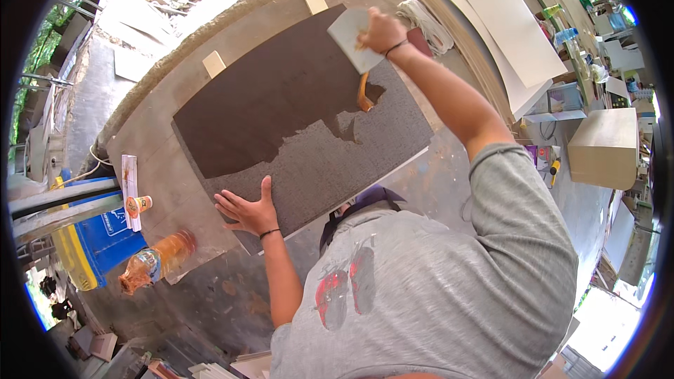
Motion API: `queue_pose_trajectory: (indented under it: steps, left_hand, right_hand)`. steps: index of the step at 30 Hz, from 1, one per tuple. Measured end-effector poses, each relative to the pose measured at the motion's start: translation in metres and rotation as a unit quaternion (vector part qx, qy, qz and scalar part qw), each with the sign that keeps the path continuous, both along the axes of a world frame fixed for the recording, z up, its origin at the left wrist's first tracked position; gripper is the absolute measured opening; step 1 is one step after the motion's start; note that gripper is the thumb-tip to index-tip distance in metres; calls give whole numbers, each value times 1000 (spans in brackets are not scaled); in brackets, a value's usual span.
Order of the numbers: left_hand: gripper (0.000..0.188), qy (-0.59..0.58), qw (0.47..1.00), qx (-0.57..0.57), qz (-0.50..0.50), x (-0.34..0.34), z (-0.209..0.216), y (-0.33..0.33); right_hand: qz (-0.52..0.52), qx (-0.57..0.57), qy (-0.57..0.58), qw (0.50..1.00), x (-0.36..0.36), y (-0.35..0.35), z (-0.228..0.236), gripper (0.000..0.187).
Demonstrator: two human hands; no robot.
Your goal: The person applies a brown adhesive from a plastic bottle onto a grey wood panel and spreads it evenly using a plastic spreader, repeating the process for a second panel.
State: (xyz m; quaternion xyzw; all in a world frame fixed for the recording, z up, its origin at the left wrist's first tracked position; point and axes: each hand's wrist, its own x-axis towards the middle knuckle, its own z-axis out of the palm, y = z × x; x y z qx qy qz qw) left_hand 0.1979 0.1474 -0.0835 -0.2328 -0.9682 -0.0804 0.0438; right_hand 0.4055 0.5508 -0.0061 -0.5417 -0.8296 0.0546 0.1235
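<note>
Toward one o'clock the right hand (384, 31), slightly blurred, hides part of the grey plate (348, 39) it grips, and too little of the reddish-brown piece (419, 43) behind the wrist shows to identify it. The left hand (248, 211) at eight o'clock covers some of the panel's edge (207, 181); toward five, the lower edge cuts off the grey shirt (456, 267), and the clutter (597, 70) at two is too small to tell.
</note>
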Motion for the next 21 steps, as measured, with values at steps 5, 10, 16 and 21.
queue_pose_trajectory:
  steps: [5,10,16,21]
  left_hand:
    - [120,-10,1000,0,1,-1,3,0]
    - [118,8,1000,3,2,-2,-5,-2]
    - [119,-12,1000,-5,7,1,0,2]
    - [119,-17,1000,-6,-9,3,2,11]
  right_hand:
    - [-85,20,-17,996,43,67,19,46]
    - [-6,-24,65,998,38,-29,60,49]
    - [95,-101,12,990,19,-135,12,41]
    - [-67,7,-1,998,84,-24,-1,40]
